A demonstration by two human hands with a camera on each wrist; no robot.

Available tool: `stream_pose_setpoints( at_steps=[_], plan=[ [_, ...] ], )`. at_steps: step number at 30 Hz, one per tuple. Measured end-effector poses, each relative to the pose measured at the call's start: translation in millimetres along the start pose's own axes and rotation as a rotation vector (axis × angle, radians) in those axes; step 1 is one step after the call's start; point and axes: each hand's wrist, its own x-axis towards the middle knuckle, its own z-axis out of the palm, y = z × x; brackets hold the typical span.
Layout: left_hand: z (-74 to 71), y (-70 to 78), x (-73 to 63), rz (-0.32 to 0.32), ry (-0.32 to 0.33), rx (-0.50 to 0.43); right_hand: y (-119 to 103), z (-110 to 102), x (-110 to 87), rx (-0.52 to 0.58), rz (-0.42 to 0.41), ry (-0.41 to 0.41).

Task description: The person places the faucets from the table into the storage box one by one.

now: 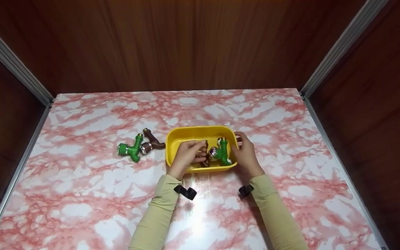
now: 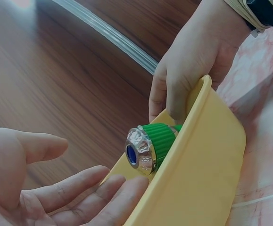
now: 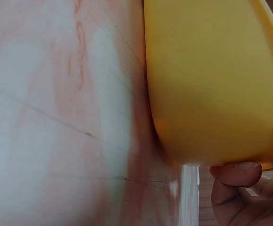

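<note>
A yellow plastic tub [image 1: 200, 170] sits on the table. Inside at its right lies a green tap [image 1: 224, 152]; a brown tap [image 1: 205, 163] beside it is partly hidden by my left hand [image 1: 187, 156]. That hand reaches into the tub, and the left wrist view shows its thumb apart from loosely extended fingers [image 2: 79, 188] with nothing between them. My right hand [image 1: 247, 154] grips the tub's right wall, thumb inside the rim and fingers outside. From the right wrist, fingertips [image 3: 240, 173] press against the tub's outer side [image 3: 211, 84].
Left of the tub, another green tap [image 1: 132, 149] and a brown tap [image 1: 155, 142] lie close together on the pink-and-white marbled table [image 1: 92, 208]. Dark wood panels [image 1: 186, 45] with metal corner strips [image 1: 339, 52] enclose the back and sides.
</note>
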Motion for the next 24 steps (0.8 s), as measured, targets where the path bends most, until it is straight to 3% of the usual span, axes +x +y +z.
stream_pose_setpoints(
  at_steps=[10, 24],
  plan=[
    [-6.1, 2.3, -4.2, -0.005, 0.019, -0.031, 1, 0, 0.3, 0.001, 0.0, -0.012],
    [-20.5, 11.8, -11.0, 0.079, 0.055, -0.083, 2, 0, 0.7, 0.018, 0.003, -0.006]
  ],
)
